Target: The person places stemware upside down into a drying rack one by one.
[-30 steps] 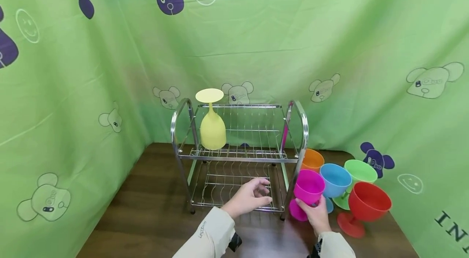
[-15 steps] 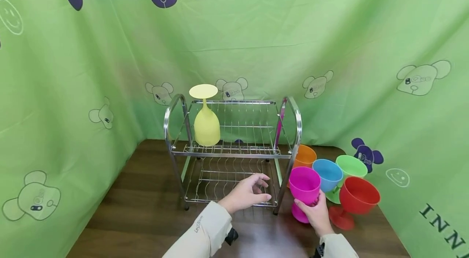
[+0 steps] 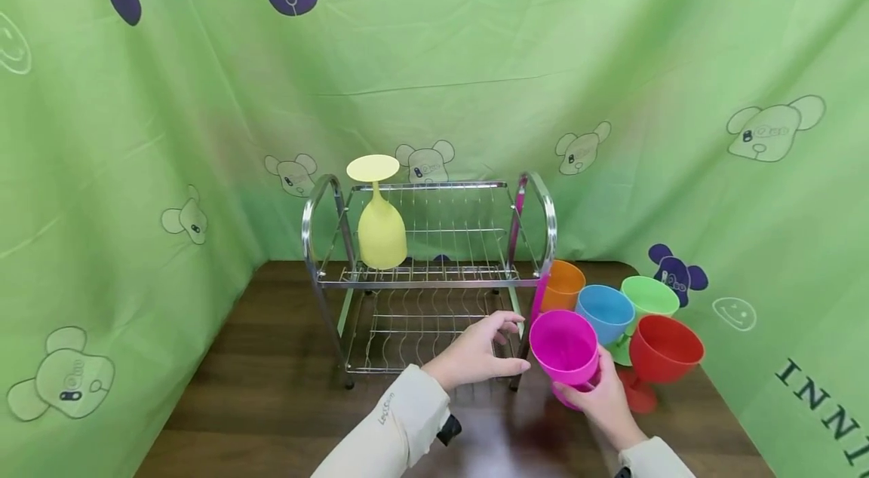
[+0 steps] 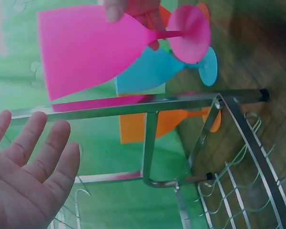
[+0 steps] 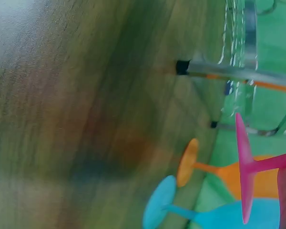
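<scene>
My right hand grips a magenta plastic goblet low on its bowl, near the stem. The goblet is upright and off the table; its foot hangs in the air in the right wrist view. To its left, my left hand holds nothing, its fingers relaxed and spread in the left wrist view. Both hands are in front of a two-tier chrome dish rack. On the rack's upper tier, at the left, a yellow goblet stands upside down.
Right of the rack, orange, blue, light green and red goblets stand upright, close together on the dark wooden table. A green printed cloth encloses the back and sides.
The magenta goblet has been lifted off the table and brought nearer, away from the other goblets, in my right hand. My left hand has shifted slightly right toward it. The head view has turned a little.
</scene>
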Demonstrator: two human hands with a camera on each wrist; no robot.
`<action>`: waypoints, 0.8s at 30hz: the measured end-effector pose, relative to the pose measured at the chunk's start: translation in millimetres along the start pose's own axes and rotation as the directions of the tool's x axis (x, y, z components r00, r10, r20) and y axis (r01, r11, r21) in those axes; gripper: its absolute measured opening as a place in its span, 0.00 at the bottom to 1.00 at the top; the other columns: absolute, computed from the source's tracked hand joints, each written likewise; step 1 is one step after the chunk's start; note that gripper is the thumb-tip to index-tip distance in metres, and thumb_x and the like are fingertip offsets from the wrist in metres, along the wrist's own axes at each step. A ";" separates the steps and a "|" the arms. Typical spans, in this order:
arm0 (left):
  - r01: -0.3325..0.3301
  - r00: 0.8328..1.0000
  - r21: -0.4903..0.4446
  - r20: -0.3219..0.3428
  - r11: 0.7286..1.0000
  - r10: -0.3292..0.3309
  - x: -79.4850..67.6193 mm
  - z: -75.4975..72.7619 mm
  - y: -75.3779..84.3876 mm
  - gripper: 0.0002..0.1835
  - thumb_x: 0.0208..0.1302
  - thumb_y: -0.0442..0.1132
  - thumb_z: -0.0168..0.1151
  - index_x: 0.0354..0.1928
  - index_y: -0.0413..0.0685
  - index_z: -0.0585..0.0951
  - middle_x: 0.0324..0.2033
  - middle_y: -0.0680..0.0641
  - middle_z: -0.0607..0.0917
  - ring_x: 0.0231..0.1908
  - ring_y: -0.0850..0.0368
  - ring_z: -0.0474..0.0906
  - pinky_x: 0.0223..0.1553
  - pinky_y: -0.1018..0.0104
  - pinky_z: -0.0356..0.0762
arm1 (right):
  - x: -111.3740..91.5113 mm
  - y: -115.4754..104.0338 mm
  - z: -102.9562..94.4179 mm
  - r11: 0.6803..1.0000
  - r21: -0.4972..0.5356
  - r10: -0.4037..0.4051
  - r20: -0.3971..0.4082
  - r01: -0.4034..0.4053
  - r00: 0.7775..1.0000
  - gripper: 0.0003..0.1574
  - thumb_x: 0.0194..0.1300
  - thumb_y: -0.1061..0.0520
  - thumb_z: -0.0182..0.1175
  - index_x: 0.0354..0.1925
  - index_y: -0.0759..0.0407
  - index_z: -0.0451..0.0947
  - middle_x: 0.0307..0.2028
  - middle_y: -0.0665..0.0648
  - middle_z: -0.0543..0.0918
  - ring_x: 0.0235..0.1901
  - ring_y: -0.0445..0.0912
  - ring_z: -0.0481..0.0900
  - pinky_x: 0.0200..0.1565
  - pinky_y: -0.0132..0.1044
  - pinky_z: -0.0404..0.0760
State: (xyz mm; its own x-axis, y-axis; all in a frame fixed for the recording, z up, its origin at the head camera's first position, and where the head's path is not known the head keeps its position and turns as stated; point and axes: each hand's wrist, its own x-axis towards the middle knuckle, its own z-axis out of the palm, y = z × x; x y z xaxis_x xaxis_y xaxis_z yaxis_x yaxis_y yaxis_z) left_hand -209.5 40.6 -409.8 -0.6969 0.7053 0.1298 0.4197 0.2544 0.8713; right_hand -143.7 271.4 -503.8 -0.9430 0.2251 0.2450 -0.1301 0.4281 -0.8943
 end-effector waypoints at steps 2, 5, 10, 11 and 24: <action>-0.006 1.000 0.057 0.006 0.998 0.005 -0.3 -1.0 3.1 0.35 0.55 0.42 0.69 0.64 0.46 0.68 0.54 0.49 0.76 0.47 0.62 0.74 0.45 0.71 0.74 | -1.9 -4.8 -0.4 0.999 0.001 -0.047 0.015 0.047 0.999 0.53 0.47 0.66 0.71 0.65 0.68 0.52 0.49 0.37 0.65 0.46 0.28 0.65 0.41 0.26 0.76; -0.028 1.000 0.134 0.012 0.991 0.026 -1.6 -3.7 6.4 0.38 0.53 0.43 0.72 0.65 0.45 0.66 0.55 0.50 0.75 0.49 0.62 0.74 0.49 0.71 0.73 | -3.2 -12.9 0.2 0.994 -0.019 -0.111 0.026 0.111 0.994 0.53 0.44 0.67 0.73 0.64 0.69 0.55 0.49 0.37 0.67 0.45 0.27 0.65 0.39 0.28 0.78; -0.138 0.990 0.257 0.048 0.957 0.130 -4.5 -9.5 11.3 0.43 0.50 0.46 0.74 0.67 0.46 0.65 0.57 0.51 0.74 0.53 0.63 0.71 0.52 0.73 0.71 | -0.2 -26.8 2.0 0.979 -0.123 -0.153 0.077 0.162 0.985 0.54 0.39 0.66 0.76 0.62 0.68 0.60 0.51 0.58 0.73 0.46 0.37 0.70 0.38 0.30 0.78; -0.167 0.986 0.281 0.057 0.945 0.157 -5.6 -10.8 12.4 0.44 0.50 0.46 0.74 0.67 0.47 0.64 0.57 0.51 0.74 0.54 0.63 0.70 0.52 0.73 0.70 | 0.7 -29.5 1.9 0.976 -0.147 -0.148 0.097 0.161 0.984 0.54 0.39 0.64 0.77 0.61 0.68 0.60 0.51 0.61 0.74 0.47 0.41 0.71 0.39 0.31 0.78; -0.245 0.967 0.492 0.059 0.835 0.248 -29.4 -39.3 14.1 0.52 0.42 0.50 0.78 0.69 0.47 0.62 0.61 0.48 0.72 0.60 0.58 0.68 0.58 0.65 0.68 | 8.8 -63.0 6.4 0.835 -0.424 -0.314 0.158 0.351 0.936 0.53 0.29 0.51 0.82 0.56 0.58 0.70 0.43 0.58 0.81 0.40 0.54 0.78 0.32 0.51 0.81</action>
State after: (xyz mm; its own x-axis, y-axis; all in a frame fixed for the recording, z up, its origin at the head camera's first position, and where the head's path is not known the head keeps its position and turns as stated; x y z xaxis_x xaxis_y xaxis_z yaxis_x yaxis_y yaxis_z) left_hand -206.0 -2.6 -382.8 -0.5352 0.7842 0.3139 0.8073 0.3656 0.4633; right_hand -145.8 240.8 -447.7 -0.8902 -0.0617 0.4513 -0.3102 0.8076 -0.5015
